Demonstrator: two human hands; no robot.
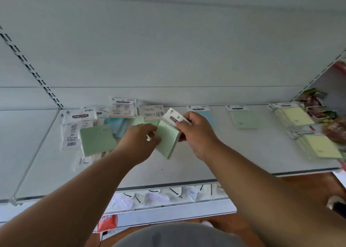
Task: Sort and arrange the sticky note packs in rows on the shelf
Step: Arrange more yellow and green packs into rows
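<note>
Hands (pixel 168 136) hold green pack (pixel 167 141) above white shelf (pixel 234 153)

Pale back panel (pixel 168 50); brown floor (pixel 309 185)

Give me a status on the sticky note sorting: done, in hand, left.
Done: along the back of the shelf a blue pack, a green pack and yellow packs lie spaced apart, with more yellow packs nearer the front.
In hand: the right hand and left hand both hold a green sticky note pack.
Left: the jumbled pile at left is unsorted.
</note>
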